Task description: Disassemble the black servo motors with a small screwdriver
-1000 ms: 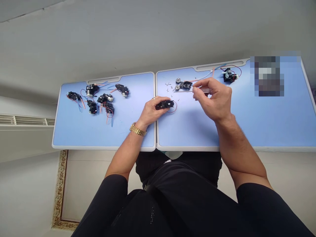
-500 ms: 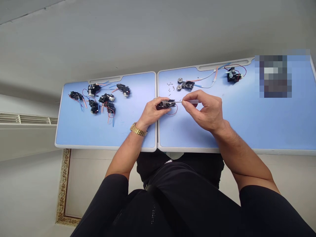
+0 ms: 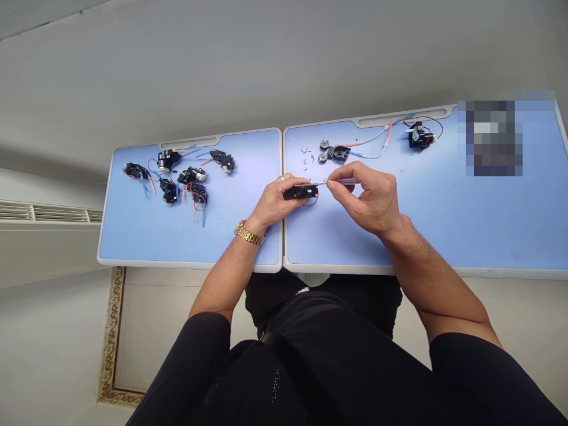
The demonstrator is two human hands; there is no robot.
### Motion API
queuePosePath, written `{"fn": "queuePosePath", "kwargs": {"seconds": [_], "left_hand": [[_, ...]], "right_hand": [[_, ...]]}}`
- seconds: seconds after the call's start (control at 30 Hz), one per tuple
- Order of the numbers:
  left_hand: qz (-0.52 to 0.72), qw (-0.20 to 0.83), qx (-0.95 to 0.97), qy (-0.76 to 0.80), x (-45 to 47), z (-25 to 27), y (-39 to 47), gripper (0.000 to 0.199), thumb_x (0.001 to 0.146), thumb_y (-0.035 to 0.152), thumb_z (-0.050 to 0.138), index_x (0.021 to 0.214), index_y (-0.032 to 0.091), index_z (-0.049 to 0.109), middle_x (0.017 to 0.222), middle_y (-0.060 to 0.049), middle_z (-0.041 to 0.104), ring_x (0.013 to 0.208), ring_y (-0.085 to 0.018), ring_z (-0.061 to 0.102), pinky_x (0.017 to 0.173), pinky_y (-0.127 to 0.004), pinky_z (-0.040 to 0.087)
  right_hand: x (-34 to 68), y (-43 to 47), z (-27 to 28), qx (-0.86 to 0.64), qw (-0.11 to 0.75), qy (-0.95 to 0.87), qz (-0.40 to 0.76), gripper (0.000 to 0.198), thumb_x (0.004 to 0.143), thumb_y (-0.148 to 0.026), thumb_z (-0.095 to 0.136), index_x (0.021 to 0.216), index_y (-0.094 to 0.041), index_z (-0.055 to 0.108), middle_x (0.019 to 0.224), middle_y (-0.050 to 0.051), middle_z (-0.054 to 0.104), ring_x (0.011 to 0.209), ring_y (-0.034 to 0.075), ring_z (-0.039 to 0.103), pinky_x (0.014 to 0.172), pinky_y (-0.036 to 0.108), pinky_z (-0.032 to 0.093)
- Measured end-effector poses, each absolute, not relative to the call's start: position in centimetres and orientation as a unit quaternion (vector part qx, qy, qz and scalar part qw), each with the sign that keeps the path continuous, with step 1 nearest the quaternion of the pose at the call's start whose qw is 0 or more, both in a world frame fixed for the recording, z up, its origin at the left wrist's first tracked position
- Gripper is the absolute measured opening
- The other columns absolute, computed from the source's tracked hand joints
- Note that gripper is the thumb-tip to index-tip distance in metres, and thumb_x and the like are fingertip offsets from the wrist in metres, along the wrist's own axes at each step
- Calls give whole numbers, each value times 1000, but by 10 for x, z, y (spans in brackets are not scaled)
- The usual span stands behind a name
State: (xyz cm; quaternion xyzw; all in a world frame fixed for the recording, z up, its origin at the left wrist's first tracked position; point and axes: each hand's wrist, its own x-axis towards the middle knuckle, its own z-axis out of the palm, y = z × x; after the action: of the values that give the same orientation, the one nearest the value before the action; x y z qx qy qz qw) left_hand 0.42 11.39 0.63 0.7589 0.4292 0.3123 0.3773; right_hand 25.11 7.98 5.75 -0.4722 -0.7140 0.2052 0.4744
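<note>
Over the right-hand tabletop, just past the seam, my left hand (image 3: 275, 198) is closed round a small black motor unit (image 3: 306, 191) with a thin red wire. My right hand (image 3: 373, 195) pinches the clear handle of a thin screwdriver (image 3: 346, 182). The screwdriver's shaft points left along the unit's upper edge; whether its tip touches a screw I cannot tell. Several loose screws (image 3: 306, 161) lie on the table just beyond my hands. Behind them sits an opened black housing (image 3: 339, 154) with two round silvery parts and tubes attached.
Two blue tabletops (image 3: 248, 236) meet at a seam near my left hand. Several black motor units (image 3: 191, 176) with wires and coloured tubes lie on the left one. Another black unit (image 3: 417, 137) stands at the back right, left of a pixelated patch.
My left hand has turned the black motor unit, so a different side faces up. The screwdriver now lies along its far edge rather than across its middle. My right hand has hardly moved.
</note>
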Motion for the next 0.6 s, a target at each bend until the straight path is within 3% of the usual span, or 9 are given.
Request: {"fn": "queuePosePath", "kwargs": {"seconds": [0.33,0.6], "left_hand": [[292,378,770,422,3,9,113,36,94,18,81,128,28,78,107,-1,74,99,-20,70,94,-37,58],[273,367,784,419,6,9,111,34,96,16,80,128,26,77,110,-3,75,101,-20,70,99,-37,58]], "right_hand": [[251,79,55,-451,454,-747,182,7,104,-28,61,98,-28,66,86,0,78,72,18,71,71,34,59],[249,76,55,-483,452,-733,160,9,103,-28,63,94,-27,63,78,-2,77,64,16,71,62,30,54]]}}
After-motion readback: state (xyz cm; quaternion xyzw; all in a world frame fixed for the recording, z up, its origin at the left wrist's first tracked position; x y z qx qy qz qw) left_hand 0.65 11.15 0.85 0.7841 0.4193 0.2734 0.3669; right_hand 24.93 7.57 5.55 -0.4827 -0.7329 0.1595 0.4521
